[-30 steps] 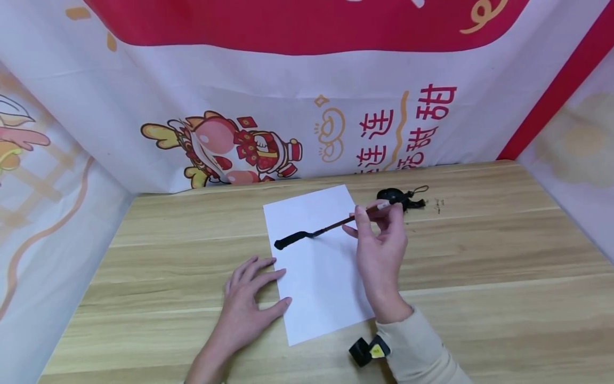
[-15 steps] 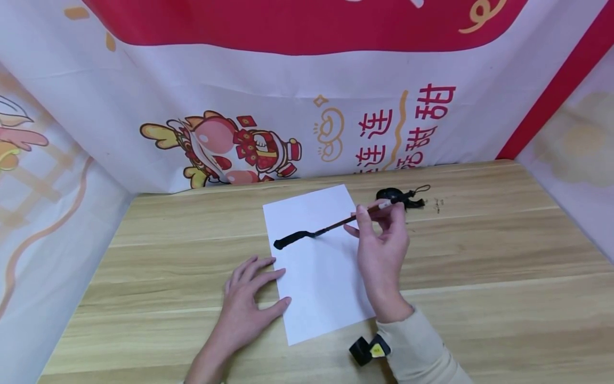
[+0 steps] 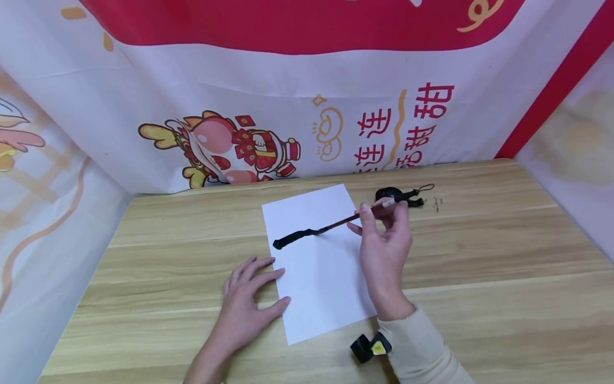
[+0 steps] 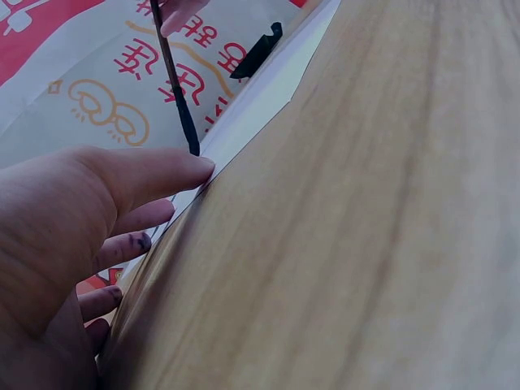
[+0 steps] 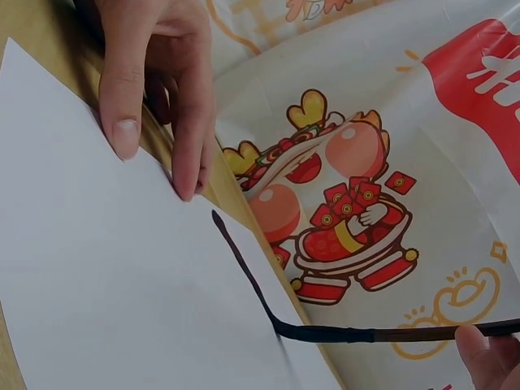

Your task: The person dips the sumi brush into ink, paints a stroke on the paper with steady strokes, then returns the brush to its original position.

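My left hand (image 3: 244,306) lies flat, fingers spread and straight, palm down. My right hand (image 3: 384,245) is raised, fingers curled in a pinch, wrist bent, sleeve at the forearm.

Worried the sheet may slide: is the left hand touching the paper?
Touching. The right wrist view shows the left hand's fingertips pressing the white paper's edge.

A black ink dish (image 3: 389,193) (near the banner (image 3: 307,96)) sits on the wooden table (image 3: 479,256).
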`<action>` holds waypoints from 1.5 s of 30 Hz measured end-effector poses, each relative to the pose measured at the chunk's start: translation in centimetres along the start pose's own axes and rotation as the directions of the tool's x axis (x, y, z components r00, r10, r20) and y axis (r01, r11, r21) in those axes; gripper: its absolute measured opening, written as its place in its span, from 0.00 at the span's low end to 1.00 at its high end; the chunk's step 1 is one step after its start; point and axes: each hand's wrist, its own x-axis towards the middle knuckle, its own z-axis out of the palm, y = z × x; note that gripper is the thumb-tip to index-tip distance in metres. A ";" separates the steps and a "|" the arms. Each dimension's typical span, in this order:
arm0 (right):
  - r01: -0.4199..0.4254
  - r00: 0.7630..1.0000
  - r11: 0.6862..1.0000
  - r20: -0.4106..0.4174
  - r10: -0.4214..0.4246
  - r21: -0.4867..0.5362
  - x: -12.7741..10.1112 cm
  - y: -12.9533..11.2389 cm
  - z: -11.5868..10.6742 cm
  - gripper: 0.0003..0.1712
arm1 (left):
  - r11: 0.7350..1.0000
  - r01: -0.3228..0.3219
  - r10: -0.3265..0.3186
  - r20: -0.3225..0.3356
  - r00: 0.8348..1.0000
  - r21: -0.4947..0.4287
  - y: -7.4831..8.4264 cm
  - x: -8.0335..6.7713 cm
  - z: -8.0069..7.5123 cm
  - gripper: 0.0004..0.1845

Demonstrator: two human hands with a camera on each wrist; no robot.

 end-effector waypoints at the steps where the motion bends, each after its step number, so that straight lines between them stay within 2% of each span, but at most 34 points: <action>1: -0.002 1.000 1.000 -0.003 0.002 0.000 0.0 0.0 0.0 0.08 | 1.000 0.000 0.000 -0.001 1.000 0.000 0.0 0.0 0.0 0.28; 30: 0.011 0.997 1.000 -0.076 -0.012 -0.018 1.6 0.1 -1.5 0.11 | 1.000 0.013 -0.013 0.012 1.000 -0.012 -0.1 0.0 0.0 0.28; 45: 0.031 0.995 0.999 -0.094 -0.034 -0.039 1.8 -0.2 -1.9 0.08 | 1.000 0.010 -0.010 0.015 1.000 -0.007 -0.1 0.1 0.0 0.29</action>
